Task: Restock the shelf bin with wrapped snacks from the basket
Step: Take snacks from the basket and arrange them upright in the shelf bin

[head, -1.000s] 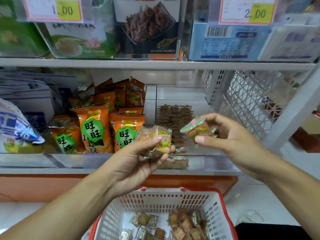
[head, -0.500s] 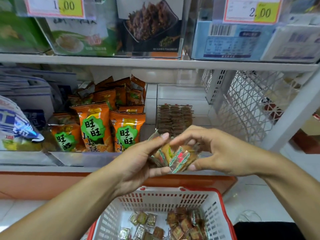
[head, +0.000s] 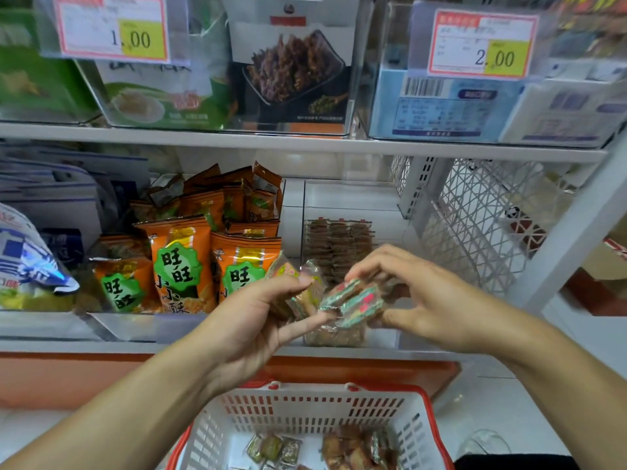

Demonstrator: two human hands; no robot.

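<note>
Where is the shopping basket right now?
In the head view, the basket sits at bottom centre, below both hands, in front of the shelf, with wrapped snacks inside.

The basket (head: 305, 418) sat at six o'clock, below the shelf bin (head: 353, 205) at centre. Snack bags (head: 183, 266) stood at nine o'clock of the bin. Both hands, left (head: 251, 320) and right (head: 434, 300), held wrapped snacks (head: 353, 301) before the bin. Price tags hung at eleven (head: 112, 28) and one o'clock (head: 481, 44).
</note>
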